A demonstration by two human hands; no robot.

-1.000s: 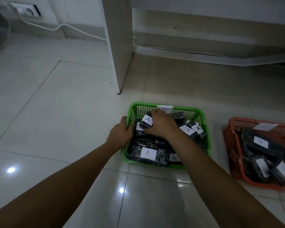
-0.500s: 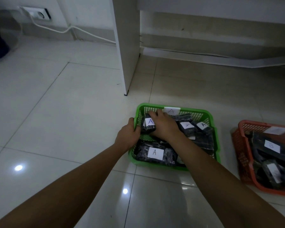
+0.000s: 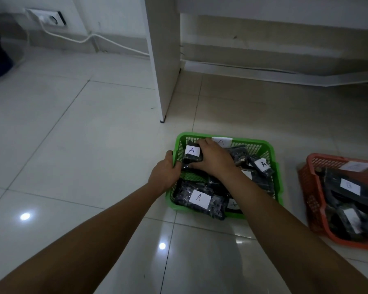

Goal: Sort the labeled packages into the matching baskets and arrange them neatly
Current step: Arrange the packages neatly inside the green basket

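A green basket (image 3: 272, 153) tagged A sits on the floor, filled with several dark packages with white A labels. My left hand (image 3: 165, 172) grips the basket's left rim. My right hand (image 3: 216, 160) holds one A package (image 3: 192, 153) upright against the basket's far-left corner, fingers curled over its top and thumb under it. Another A package (image 3: 200, 198) lies flat at the near side. A red basket (image 3: 308, 187) to the right holds dark packages, one labelled B (image 3: 349, 186).
A white furniture panel (image 3: 164, 60) stands on the floor just behind the green basket. A wall socket (image 3: 49, 18) with a white cable is at the back left. Bare tile floor spreads to the left and in front.
My right hand has pushed the A package further into the far-left corner of the green basket and stood it more upright. My left hand stays on the rim. The camera shifted left.
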